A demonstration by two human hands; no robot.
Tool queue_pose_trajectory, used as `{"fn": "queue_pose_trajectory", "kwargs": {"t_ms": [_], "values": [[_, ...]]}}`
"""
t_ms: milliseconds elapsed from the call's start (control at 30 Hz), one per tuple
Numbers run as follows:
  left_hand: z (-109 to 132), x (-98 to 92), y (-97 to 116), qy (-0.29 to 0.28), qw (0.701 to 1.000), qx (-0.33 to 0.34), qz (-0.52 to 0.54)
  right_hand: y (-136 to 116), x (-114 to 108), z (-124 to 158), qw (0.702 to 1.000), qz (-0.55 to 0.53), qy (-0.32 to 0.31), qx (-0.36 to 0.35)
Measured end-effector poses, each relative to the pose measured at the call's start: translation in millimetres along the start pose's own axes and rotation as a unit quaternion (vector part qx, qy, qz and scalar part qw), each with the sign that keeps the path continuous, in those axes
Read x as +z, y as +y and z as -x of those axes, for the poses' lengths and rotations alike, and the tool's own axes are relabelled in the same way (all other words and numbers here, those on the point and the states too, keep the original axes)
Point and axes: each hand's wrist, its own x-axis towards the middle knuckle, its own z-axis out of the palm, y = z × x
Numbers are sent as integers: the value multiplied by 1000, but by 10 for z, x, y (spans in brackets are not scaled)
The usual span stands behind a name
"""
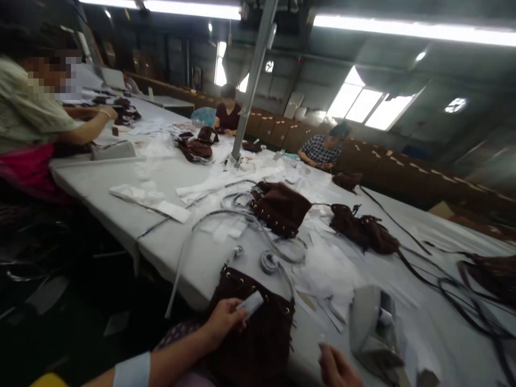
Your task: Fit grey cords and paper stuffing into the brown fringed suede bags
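Bag [262, 344] by hands [222, 323]; coiled strap [269, 262], second bag [282, 207], papers [328, 269], metal post [253, 80] beyond.

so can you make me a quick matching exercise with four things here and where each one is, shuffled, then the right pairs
Things
1. small white rectangular tag
2. nearest dark brown bag with gold eyelets
3. tall grey metal pole
4. bright pink cloth

Places
A. reaching the picture's top edge
B. partly behind the left hand
C. at the picture's left edge
D. held in the left hand

Pairs: 1-D, 2-B, 3-A, 4-C
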Motion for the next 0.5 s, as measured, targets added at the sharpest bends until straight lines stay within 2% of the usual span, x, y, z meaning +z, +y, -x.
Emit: {"fn": "queue_pose_trajectory", "kwargs": {"t_ms": [33,67,133,200,267,367,500], "values": [[26,0,48,-1,1000,-2,-3,-124,138,116,995,-40,-89,-15],[41,-4,85,-8,1000,-1,-8,-267,284,212,986,-66,-152,-30],[59,-15,129,-16,1000,3,-17,-563,562,347,966,-105,-231,-57],[77,-19,146,-18,1000,12,-19,-800,780,418,950,-101,-284,-87],[99,-13,155,-20,1000,16,-16,-929,920,438,943,-75,-302,-118],[145,-6,177,-16,1000,-11,-5,-953,1027,407,947,-37,-284,-147],[252,-27,211,-16,998,-52,15,-914,1107,350,959,6,-250,-134]]}}
